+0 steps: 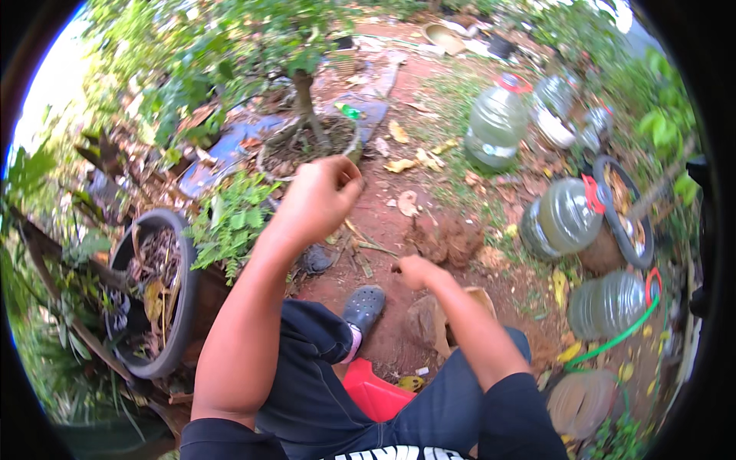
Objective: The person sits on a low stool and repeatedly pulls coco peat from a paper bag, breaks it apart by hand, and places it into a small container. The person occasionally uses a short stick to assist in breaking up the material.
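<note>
My left hand (325, 198) is raised in front of the near rim of a pot (355, 146) with a small thick-trunked tree (310, 106). Its fingers curl toward the thumb, and whether something small is pinched there is hidden. Lower and to the right, my right hand (417, 271) hovers over the red ground with its fingers bent. Cut green stalks (376, 247) end close to those fingertips, but a hold on them cannot be made out. Just beyond that hand lies a brown fibrous clump of soil or roots (447, 238). A brown bag-like object (425, 316) sits below my right forearm.
Several large clear water bottles (563, 215) line the right side, one with a green hose (618, 339) beside it. A big dark pot (192, 287) of dry leaves stands at left. I sit on a red plastic seat (371, 391); leafy fern-like sprigs (233, 224) reach in near my left forearm.
</note>
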`<state>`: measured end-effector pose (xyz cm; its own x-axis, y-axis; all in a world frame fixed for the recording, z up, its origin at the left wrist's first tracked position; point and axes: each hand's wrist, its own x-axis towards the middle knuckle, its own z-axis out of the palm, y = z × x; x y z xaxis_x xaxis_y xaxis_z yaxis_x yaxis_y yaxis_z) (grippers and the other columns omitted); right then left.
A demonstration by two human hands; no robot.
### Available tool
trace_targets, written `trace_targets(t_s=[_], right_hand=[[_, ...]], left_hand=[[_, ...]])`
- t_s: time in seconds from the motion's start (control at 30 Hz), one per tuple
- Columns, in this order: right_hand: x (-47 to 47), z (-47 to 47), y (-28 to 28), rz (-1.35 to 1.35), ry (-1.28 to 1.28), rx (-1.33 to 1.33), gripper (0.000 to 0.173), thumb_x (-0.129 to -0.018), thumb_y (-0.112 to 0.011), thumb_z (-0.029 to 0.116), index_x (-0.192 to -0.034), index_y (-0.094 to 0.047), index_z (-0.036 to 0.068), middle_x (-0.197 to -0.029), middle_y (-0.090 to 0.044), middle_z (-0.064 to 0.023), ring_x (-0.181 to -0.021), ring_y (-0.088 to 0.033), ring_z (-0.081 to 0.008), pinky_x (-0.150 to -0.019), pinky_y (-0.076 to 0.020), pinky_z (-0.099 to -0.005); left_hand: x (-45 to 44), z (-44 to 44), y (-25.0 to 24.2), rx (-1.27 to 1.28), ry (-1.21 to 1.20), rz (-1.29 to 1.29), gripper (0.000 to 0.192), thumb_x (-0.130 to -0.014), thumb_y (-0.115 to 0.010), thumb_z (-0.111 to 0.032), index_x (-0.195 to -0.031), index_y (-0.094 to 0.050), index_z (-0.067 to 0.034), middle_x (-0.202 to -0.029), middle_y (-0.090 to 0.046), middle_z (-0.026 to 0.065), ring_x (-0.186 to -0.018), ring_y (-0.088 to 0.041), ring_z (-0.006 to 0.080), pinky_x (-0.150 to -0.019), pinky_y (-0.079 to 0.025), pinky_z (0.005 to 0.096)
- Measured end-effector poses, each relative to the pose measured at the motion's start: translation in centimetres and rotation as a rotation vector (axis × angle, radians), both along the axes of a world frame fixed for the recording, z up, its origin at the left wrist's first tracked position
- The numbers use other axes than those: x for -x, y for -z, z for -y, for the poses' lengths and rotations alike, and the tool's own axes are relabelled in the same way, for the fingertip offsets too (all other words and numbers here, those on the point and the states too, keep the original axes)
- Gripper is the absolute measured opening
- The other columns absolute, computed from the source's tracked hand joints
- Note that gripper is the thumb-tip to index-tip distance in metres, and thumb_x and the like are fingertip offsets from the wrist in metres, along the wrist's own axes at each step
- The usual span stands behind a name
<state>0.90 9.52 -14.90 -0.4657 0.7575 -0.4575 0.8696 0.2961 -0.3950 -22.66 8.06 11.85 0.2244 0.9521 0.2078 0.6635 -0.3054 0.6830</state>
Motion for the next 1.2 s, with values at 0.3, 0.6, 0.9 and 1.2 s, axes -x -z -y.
trace_targets(t_s=[0.3,0.6,0.9,1.2], right_hand=[[5.2,0.0,12.3,0.007,0.242,-0.177,0.074,-0.089,-0.071,0.017,-0.156,-0.042,0.008,-0.169,-0.024,-0.0207,-0.145,-0.039,-0.0431,-0.117,-0.0417,-0.0483],[4.9,-1.7,14.1,0.106,0.24,-0.336,0.05,-0.09,-0.068,0.021,-0.135,-0.061,0.003,-0.15,-0.049,-0.021,-0.137,-0.045,-0.0407,-0.11,-0.0452,-0.0479],[6.1,-1.7,10.3,-0.17,0.556,-0.281,0.021,-0.087,-0.064,0.01,-0.104,-0.07,0.0,-0.106,-0.073,-0.0249,-0.1,-0.069,-0.044,-0.088,-0.0552,-0.0523],[2.0,-3.3,-8.0,-1.083,0.709,0.443,0.033,-0.1,-0.059,0.001,-0.133,-0.059,-0.003,-0.105,-0.076,-0.0164,-0.079,-0.07,-0.0194,-0.067,-0.0544,-0.0319]], left_hand=[[4.1,-5.0,5.0,0.193,0.124,-0.32,0.03,-0.09,-0.074,-0.024,-0.109,-0.074,0.0,-0.105,-0.076,0.0206,-0.098,-0.073,0.0374,-0.089,-0.059,0.0439],[4.8,-6.0,5.9,0.221,0.16,-0.305,0.034,-0.09,-0.073,-0.023,-0.114,-0.073,0.0,-0.106,-0.076,0.0214,-0.101,-0.073,0.0383,-0.09,-0.058,0.0449],[4.3,-6.2,6.5,0.202,0.197,-0.21,0.029,-0.088,-0.073,-0.02,-0.107,-0.075,0.001,-0.094,-0.078,0.0163,-0.087,-0.076,0.0276,-0.082,-0.059,0.0384],[-0.4,-6.6,6.7,0.072,-0.057,0.007,0.04,-0.087,-0.076,-0.03,-0.111,-0.071,0.002,-0.102,-0.076,0.0226,-0.099,-0.073,0.0374,-0.089,-0.057,0.0435]])
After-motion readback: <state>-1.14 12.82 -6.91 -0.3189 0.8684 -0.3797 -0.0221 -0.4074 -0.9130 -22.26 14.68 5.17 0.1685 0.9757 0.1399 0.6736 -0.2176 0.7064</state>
